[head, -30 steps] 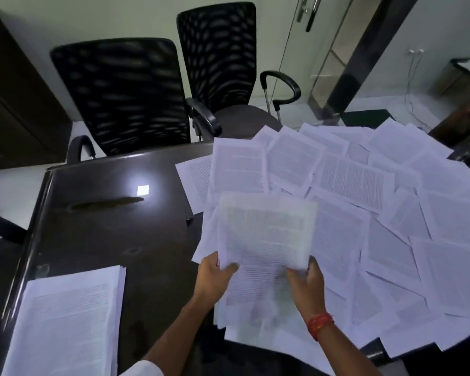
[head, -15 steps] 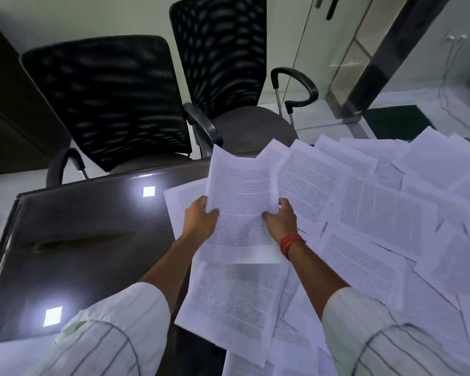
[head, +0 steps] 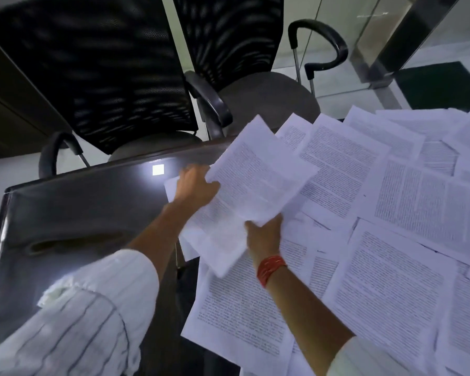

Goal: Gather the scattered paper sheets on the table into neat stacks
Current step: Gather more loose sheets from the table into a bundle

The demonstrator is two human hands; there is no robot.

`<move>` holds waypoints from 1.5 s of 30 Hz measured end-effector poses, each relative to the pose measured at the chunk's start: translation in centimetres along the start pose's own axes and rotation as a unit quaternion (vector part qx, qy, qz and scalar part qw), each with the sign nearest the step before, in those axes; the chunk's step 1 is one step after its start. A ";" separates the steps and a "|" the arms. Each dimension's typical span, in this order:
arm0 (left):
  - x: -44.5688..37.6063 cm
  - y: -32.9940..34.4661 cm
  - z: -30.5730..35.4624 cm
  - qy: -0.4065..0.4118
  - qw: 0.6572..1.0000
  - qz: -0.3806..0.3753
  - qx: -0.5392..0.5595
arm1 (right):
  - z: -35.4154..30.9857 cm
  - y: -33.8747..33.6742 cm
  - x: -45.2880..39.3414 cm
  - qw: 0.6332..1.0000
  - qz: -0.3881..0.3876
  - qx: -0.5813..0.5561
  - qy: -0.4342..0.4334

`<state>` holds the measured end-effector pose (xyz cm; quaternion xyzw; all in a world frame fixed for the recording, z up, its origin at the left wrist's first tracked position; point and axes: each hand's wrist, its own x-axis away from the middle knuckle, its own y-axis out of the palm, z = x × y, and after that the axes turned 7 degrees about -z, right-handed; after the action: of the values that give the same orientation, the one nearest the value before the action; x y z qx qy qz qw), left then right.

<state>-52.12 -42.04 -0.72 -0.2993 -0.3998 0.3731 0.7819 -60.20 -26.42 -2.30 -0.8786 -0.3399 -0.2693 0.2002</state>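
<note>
A small bundle of printed sheets is held tilted above the table, its far corner pointing toward the chairs. My left hand grips its left edge, thumb on top. My right hand, with a red thread band at the wrist, grips its near lower edge. Several loose printed sheets lie overlapping across the right half of the dark glossy table. One sheet peeks out under my left hand.
Two black mesh office chairs stand against the table's far edge, one with a curved armrest. A ceiling light reflects off the table's dark left half. A glass door and a dark mat lie beyond.
The camera has leaned forward; the earlier stack at the near left is out of view. Both hands moved farther out, and the held bundle has turned clockwise and tilted toward the right.
</note>
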 end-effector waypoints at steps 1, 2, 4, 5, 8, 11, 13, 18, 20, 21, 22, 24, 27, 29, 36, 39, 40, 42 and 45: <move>-0.9 -0.5 -0.7 0.012 0.999 -0.021 -0.035 | 0.7 1.2 0.5 1.000 -0.021 -0.002 0.012; -1.5 -0.6 -1.3 0.012 0.996 -0.049 -0.068 | 1.2 2.2 1.0 0.999 -0.039 0.000 0.027; -1.7 -0.8 -1.8 -0.005 0.986 -0.083 -0.148 | 1.4 3.1 1.6 0.997 -0.053 0.007 0.050; -1.6 -0.7 -1.8 -0.012 0.980 -0.086 -0.178 | 1.4 3.3 1.7 0.997 -0.056 0.011 0.051; -1.8 -1.6 -1.8 -0.037 0.983 -0.114 -0.139 | 1.3 3.0 1.3 0.995 -0.078 0.033 0.054; -0.1 -3.3 -2.1 -0.020 0.987 -0.144 -0.074 | 1.2 1.8 1.9 0.994 -0.102 0.014 0.044; 2.0 -4.2 -1.9 0.010 0.993 -0.111 -0.039 | 1.4 0.7 2.6 0.994 -0.103 -0.019 0.020; 11.0 -9.0 -0.3 0.071 0.979 -0.116 0.151 | 1.8 -2.6 5.6 0.983 -0.141 -0.101 -0.058; 14.6 -10.8 -0.6 0.101 0.951 -0.160 0.245 | 1.5 -3.9 7.2 0.973 -0.176 -0.122 -0.087; 16.0 -11.3 -0.8 0.121 0.933 -0.187 0.284 | 1.3 -4.6 8.1 0.971 -0.178 -0.119 -0.105; 16.8 -11.7 -0.8 0.134 0.916 -0.206 0.315 | 0.9 -5.2 8.5 0.969 -0.175 -0.124 -0.122; 18.5 -11.9 -0.9 0.136 0.890 -0.217 0.377 | 0.2 -7.0 9.9 0.967 -0.166 -0.123 -0.152; 20.9 -11.5 -0.9 0.134 0.853 -0.197 0.465 | -0.4 -9.7 11.8 0.961 -0.180 -0.137 -0.157; 23.3 -11.0 -0.1 0.108 0.832 -0.187 0.511 | 0.2 -11.0 13.1 0.956 -0.193 -0.168 -0.141; 31.1 -8.1 4.9 0.224 0.825 -0.249 0.456 | 3.8 -13.3 13.3 0.898 -0.364 -0.243 -0.040; 30.6 -4.5 6.4 0.224 0.864 -0.230 0.388 | 5.0 -14.7 12.4 0.930 -0.305 -0.203 -0.015; 29.6 -2.9 6.4 0.188 0.869 -0.209 0.408 | 5.7 -15.7 12.2 0.941 -0.268 -0.206 -0.010; 26.9 1.0 5.2 0.095 0.892 -0.141 0.419 | 6.9 -17.6 12.2 0.972 -0.167 -0.168 -0.009; 24.5 7.2 3.5 0.009 0.941 -0.101 0.322 | 8.8 -19.2 11.6 0.999 -0.028 -0.015 -0.011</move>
<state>-47.71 -17.40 5.40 0.0067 -0.2796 0.3987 0.8734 -63.52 -2.83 1.18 -0.8746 -0.3626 -0.2696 0.1759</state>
